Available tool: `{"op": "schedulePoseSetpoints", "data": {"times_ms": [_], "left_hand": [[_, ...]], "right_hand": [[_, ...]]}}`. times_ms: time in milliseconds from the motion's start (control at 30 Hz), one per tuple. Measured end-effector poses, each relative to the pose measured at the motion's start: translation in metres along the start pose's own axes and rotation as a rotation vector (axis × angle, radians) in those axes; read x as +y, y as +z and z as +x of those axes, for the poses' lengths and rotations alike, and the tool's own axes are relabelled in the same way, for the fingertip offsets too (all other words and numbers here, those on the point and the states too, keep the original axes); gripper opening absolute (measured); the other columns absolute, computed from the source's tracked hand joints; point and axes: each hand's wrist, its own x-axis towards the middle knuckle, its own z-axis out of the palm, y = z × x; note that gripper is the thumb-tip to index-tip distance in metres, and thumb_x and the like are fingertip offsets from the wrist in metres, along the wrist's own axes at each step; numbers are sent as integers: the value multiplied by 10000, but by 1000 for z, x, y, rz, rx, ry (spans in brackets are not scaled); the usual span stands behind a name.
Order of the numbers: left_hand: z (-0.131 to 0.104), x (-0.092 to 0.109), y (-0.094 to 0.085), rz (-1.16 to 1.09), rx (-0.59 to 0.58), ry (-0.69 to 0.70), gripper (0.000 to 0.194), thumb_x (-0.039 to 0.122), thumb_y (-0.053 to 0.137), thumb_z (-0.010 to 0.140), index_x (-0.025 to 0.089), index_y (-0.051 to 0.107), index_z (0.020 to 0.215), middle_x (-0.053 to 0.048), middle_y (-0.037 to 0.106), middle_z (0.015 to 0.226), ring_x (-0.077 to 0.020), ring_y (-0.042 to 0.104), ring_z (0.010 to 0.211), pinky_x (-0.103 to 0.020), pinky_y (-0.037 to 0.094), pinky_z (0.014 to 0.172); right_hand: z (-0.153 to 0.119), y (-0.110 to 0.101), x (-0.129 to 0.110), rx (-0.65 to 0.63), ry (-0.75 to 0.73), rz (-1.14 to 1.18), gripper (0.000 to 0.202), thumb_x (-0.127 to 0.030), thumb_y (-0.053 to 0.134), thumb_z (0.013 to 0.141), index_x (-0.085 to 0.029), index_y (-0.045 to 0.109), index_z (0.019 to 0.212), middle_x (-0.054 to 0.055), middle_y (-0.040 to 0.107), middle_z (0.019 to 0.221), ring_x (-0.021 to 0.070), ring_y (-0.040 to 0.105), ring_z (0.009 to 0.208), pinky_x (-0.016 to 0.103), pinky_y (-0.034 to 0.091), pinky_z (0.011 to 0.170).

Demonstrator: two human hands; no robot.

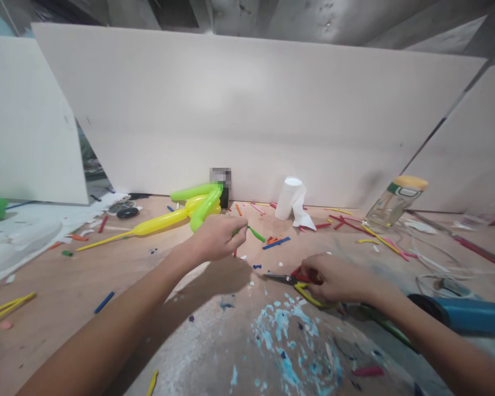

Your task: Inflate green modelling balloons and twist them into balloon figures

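Observation:
My left hand is closed in a pinch on a light green twisting balloon. A limp green balloon end shows just beyond its fingertips. The inflated green part rises behind the hand, against a yellow balloon whose thin uninflated tail points left. Lower and to the right, my right hand grips scissors with red and yellow handles. Their dark blades point left, low over the table, and look closed or nearly so. The fingers partly cover the handles.
A white paper roll and a clear bottle with a yellow cap stand near the white board. A blue pump-like tube lies at right. Balloon scraps and blue paint flakes litter the table.

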Motion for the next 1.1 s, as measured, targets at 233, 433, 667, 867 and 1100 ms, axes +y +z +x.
{"op": "schedulePoseSetpoints", "data": {"times_ms": [233, 433, 667, 867, 1100], "left_hand": [[0, -8, 1, 92, 177, -256, 283, 293, 319, 910, 196, 484, 702, -12, 562, 627, -160, 503, 584, -285, 258, 542], [-1, -6, 7, 132, 197, -257, 273, 286, 321, 915, 194, 504, 734, -18, 585, 656, -164, 524, 600, -298, 250, 544], [-1, -3, 16, 167, 182, -277, 276, 306, 329, 921, 194, 524, 762, -14, 601, 679, -163, 537, 614, -300, 243, 547], [1, -1, 22, 189, 130, -266, 251, 298, 357, 914, 191, 518, 754, -6, 618, 705, -154, 549, 628, -299, 253, 557], [-2, 4, 24, 246, 98, -257, 271, 323, 342, 923, 193, 526, 771, -14, 639, 731, -159, 551, 607, -299, 231, 537]], "right_hand": [[12, 33, -27, -170, -3, 958, 211, -341, 616, 785, -204, 482, 874, -11, 566, 725, 137, 520, 636, 257, 390, 584], [18, 76, -83, -164, 51, 1605, 319, -463, 615, 791, -187, 532, 927, -50, 472, 587, 82, 397, 472, 207, 285, 452], [27, 82, -98, -169, -86, 1653, 295, -450, 607, 810, -186, 507, 893, -42, 494, 594, 83, 398, 477, 207, 299, 457], [21, 81, -99, -87, -168, 1700, 501, -686, 404, 825, -191, 469, 778, -13, 479, 590, 100, 406, 484, 240, 325, 478], [20, 82, -108, -74, -65, 1665, 542, -739, 470, 743, -198, 441, 759, -33, 446, 541, 86, 367, 452, 221, 268, 453]]}}
